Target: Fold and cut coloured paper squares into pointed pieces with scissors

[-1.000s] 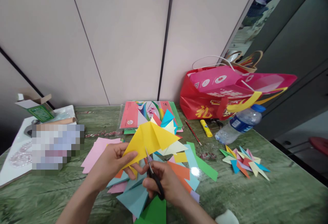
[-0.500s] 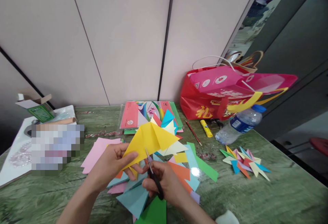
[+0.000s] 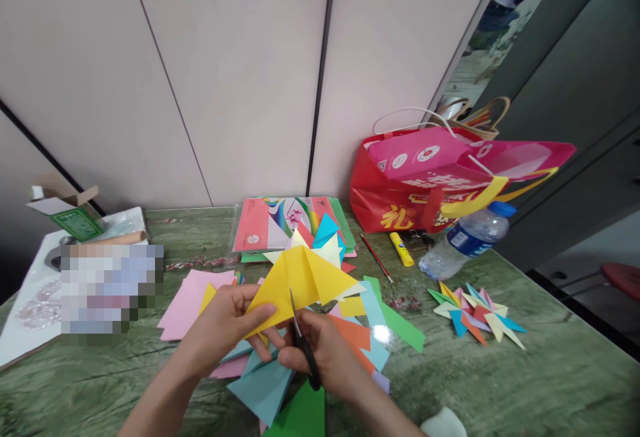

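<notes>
A folded yellow sheet of paper is pinched at its lower left by my left hand, thumb on top. My right hand grips black-handled scissors, whose blades point up and lie across the lower edge of the yellow paper. Below both hands spreads a heap of coloured paper, with a blue-grey folded piece and a dark green sheet nearest me. Pink sheets lie left of my left hand. Orange paper shows beside my right hand.
Behind the heap lies a coloured-paper pack. Rightward are a pencil, a yellow glue stick, a water bottle, a red gift bag and folded paper stars. A green box stands at left.
The yellow paper, both hands and the scissors have shifted slightly right and down. The blades still meet the paper's lower edge. The camera view has moved a little.
</notes>
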### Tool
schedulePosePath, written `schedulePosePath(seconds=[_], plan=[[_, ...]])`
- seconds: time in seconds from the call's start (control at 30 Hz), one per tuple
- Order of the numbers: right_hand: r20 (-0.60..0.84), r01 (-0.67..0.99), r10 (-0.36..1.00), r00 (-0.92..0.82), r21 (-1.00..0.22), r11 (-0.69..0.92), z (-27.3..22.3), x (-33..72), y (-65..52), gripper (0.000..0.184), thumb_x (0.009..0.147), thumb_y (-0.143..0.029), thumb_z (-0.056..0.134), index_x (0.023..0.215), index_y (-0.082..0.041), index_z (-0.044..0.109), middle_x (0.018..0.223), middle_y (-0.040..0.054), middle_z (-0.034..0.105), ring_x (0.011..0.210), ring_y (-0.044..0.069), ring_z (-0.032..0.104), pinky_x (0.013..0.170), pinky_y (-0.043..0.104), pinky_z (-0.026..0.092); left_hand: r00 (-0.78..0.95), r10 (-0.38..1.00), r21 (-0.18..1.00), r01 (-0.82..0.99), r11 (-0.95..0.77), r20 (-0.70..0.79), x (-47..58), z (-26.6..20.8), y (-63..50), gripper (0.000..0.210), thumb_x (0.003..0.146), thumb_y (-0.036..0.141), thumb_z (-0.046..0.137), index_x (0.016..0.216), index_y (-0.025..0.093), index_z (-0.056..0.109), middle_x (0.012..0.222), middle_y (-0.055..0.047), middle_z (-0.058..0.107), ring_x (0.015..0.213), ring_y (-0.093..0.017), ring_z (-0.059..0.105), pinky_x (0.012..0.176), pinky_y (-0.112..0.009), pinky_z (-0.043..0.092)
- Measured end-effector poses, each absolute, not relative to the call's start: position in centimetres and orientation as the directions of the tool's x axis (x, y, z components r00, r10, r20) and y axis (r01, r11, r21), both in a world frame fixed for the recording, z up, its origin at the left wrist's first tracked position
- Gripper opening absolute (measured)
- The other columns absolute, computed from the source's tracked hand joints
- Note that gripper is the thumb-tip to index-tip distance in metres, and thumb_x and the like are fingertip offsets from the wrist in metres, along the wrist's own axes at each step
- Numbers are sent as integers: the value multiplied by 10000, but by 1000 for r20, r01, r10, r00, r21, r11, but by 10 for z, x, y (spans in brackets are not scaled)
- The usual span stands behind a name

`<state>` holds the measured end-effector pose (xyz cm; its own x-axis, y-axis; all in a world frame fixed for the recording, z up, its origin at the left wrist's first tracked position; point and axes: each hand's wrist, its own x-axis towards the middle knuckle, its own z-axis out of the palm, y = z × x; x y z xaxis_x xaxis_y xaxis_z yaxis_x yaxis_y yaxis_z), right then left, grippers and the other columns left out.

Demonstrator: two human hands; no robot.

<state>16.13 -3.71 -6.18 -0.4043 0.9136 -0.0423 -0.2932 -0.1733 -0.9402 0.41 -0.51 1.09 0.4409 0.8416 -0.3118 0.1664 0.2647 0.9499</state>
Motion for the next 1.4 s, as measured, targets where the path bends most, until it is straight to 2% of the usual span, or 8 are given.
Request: schedulePosePath(seconds=[0.13, 0.47, 0.63, 0.87, 1.03, 1.2, 1.3, 1.4], plan=[[-54, -263, 910, -411, -949, -175, -63, 162, -38, 479, 575, -507, 761, 827, -159, 549, 646, -34, 494, 559, 93, 406, 499, 217, 296, 432, 846, 949, 168, 267, -314, 4, 10, -4, 258, 648, 363, 729, 713, 138, 621, 561, -18, 698, 412, -142, 619, 415, -224, 497], [-102, -250, 918, -382, -945, -209, -61, 160, -39, 482, 537, -516, 772, 759, -165, 527, 543, -62, 487, 449, 65, 395, 435, 202, 302, 447, 840, 950, 191, 247, -308, 3, 11, -6, 239, 676, 364, 707, 731, 146, 625, 558, -14, 699, 399, -135, 615, 410, -211, 490], [-116, -241, 921, -372, -946, -217, -66, 159, -39, 485, 534, -527, 763, 742, -164, 516, 494, -68, 496, 385, 58, 407, 384, 188, 298, 456, 839, 955, 163, 247, -295, 3, 11, -6, 239, 660, 356, 719, 714, 144, 622, 613, -14, 684, 526, -183, 663, 422, -233, 515], [-156, -230, 922, -354, -941, -247, -68, 157, -38, 487, 522, -530, 763, 714, -164, 506, 493, -68, 500, 362, 51, 413, 366, 179, 317, 490, 827, 961, 164, 224, -276, 0, 9, -3, 222, 708, 349, 684, 779, 146, 629, 649, -6, 671, 570, -174, 645, 500, -252, 510], [-158, -208, 920, -358, -948, -243, -71, 156, -35, 478, 490, -463, 804, 724, -150, 529, 466, -78, 497, 358, 51, 427, 358, 161, 306, 442, 867, 972, 138, 189, -231, -8, 1, 0, 271, 767, 414, 614, 859, 160, 628, 664, 13, 652, 589, -132, 576, 505, -196, 411], [-167, -168, 916, -366, -956, -241, -75, 154, -34, 487, 465, -463, 813, 712, -155, 528, 426, -92, 476, 347, 54, 420, 363, 164, 308, 250, 947, 964, 220, 146, -200, -7, -8, 2, 374, 748, 517, 573, 672, 151, 579, 554, 29, 555, 489, -107, 455, 430, -189, 316], [-166, -180, 916, -364, -953, -244, -77, 154, -34, 502, 444, -452, 828, 723, -155, 534, 434, -85, 484, 358, 61, 418, 371, 174, 303, 224, 954, 949, 289, 128, -197, -5, -11, 1, 405, 731, 532, 579, 589, 155, 535, 496, 43, 485, 443, -89, 372, 392, -185, 240], [-162, -199, 919, -358, -949, -245, -77, 154, -34, 567, 404, -421, 855, 796, -152, 547, 474, -72, 511, 401, 69, 421, 407, 185, 306, 226, 957, 949, 295, 111, -182, -5, -11, 1, 400, 725, 524, 587, 572, 160, 524, 494, 40, 487, 446, -93, 379, 394, -188, 241]])
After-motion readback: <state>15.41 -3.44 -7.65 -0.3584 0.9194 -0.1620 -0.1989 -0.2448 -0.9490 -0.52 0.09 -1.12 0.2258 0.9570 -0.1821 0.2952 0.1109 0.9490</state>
